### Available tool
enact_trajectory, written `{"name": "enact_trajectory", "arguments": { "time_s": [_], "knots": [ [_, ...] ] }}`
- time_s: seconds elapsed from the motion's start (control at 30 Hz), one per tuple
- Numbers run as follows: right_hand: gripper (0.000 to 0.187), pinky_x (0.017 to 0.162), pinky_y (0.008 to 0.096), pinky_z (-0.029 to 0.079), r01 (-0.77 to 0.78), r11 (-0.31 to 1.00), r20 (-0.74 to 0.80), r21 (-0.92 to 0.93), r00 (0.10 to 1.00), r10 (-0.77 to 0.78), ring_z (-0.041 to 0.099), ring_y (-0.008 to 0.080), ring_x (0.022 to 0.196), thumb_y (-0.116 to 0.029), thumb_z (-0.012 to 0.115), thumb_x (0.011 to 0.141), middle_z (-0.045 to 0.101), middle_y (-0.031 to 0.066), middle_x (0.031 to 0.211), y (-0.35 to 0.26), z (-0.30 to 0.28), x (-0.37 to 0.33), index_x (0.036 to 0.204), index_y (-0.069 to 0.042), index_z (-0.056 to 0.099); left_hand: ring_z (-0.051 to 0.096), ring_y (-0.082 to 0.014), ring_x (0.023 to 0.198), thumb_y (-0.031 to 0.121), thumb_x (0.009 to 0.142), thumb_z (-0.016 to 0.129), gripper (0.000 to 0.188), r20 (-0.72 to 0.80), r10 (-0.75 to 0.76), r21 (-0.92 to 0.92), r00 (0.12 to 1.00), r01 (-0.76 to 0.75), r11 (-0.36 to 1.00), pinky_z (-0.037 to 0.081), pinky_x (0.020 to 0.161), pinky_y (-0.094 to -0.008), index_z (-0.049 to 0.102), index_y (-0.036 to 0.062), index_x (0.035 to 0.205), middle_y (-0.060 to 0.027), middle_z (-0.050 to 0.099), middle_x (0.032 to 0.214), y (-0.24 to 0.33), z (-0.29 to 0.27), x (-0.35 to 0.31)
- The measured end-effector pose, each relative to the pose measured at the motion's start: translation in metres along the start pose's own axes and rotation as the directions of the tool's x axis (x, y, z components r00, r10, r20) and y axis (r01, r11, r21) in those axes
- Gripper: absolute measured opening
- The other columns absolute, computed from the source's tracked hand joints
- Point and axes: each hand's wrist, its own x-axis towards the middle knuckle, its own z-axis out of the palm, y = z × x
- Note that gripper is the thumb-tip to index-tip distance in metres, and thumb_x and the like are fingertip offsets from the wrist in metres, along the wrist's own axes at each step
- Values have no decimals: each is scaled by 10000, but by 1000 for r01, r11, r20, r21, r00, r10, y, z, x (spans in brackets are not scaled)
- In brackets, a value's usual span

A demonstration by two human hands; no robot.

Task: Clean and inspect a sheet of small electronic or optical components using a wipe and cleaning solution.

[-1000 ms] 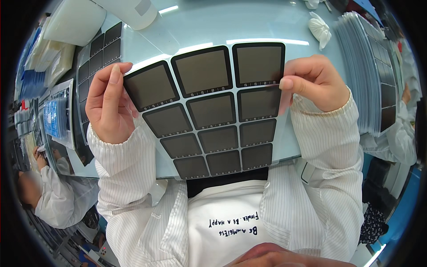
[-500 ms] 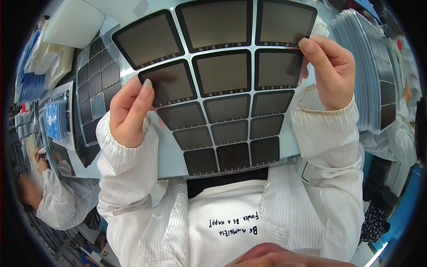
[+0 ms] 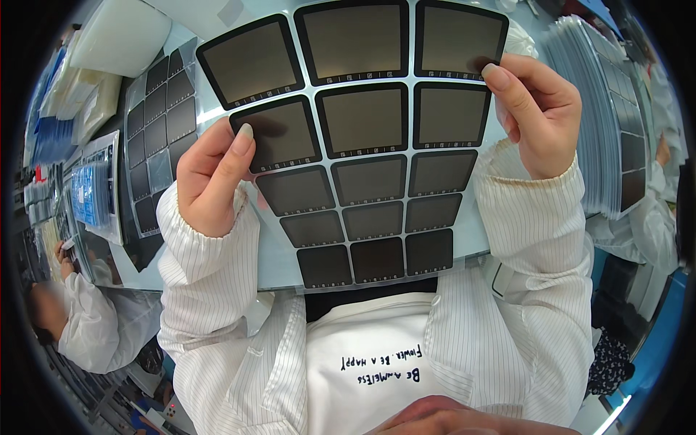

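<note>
A clear sheet of dark rectangular panels (image 3: 363,122) is held up in front of me, its far end raised above the table. Each panel has a black border and a row of small marks along its near edge. My left hand (image 3: 215,174) pinches the sheet's left edge, thumb on top of a panel. On the right edge, my right hand (image 3: 535,114) grips the sheet between thumb and fingers, a little farther from me. The fingers beneath the sheet are mostly hidden.
A similar sheet of dark panels (image 3: 161,119) lies on the left. Next to it are a blue plastic-wrapped packet (image 3: 90,196) and a white foam block (image 3: 120,38). A tall stack of sheets (image 3: 591,123) stands at the right. At lower left sits a person in a white coat (image 3: 94,330).
The sheet has shifted and tilted slightly, its far end narrowing in view. Both hands keep their hold and have moved only a little.
</note>
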Motion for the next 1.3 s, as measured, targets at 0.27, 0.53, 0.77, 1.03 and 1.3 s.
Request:
{"name": "enact_trajectory", "arguments": {
  "time_s": [0.27, 0.53, 0.77, 1.03, 1.3],
  "knots": [
    [184, 344, 156, 316, -103, 984, 24, 145, 995, 101, 438, 40, 378, -134, 593, 905, 525, 1, 535, -1, 3, -1, 990, 21, 643, 584, -111, 518, 174, 954, 452, 270, 10, -12, 49, 1000, 11, 999, 425, 438, -212, 581, -59, 999, -85, 626, 740, 5, -1, 2],
    [171, 361, 174, 385, -172, 945, 36, 277, 985, 169, 514, 87, 376, -126, 614, 886, 558, 29, 522, -4, 3, 0, 982, 7, 663, 609, -137, 563, 191, 957, 447, 304, -19, 8, -7, 1000, -8, 1000, 490, 450, -233, 566, -50, 1098, -84, 633, 823, 1, -3, 1],
    [173, 363, 184, 398, -164, 946, 38, 280, 986, 159, 525, 95, 378, -134, 608, 891, 559, 30, 523, -2, 3, 1, 976, 7, 662, 612, -136, 614, 181, 962, 431, 313, -45, -14, -82, 999, 10, 997, 501, 428, -245, 544, -39, 1155, -61, 625, 800, -3, -6, 1],
    [177, 360, 189, 394, -218, 925, 33, 311, 975, 219, 528, 99, 379, -152, 610, 892, 553, 28, 518, -2, 3, 1, 969, -1, 662, 606, -135, 622, 180, 964, 425, 308, -34, -60, -115, 998, 56, 992, 514, 433, -261, 538, -37, 1151, -59, 610, 788, -1, -9, 2],
    [178, 354, 189, 375, -213, 928, 6, 307, 975, 222, 499, 90, 364, -147, 611, 892, 536, 17, 511, -2, 4, 0, 962, 10, 651, 608, -140, 640, 184, 949, 456, 336, -106, -90, -126, 990, 76, 989, 512, 439, -265, 495, -40, 1197, -68, 604, 782, 3, -1, 2]
  ]
}}
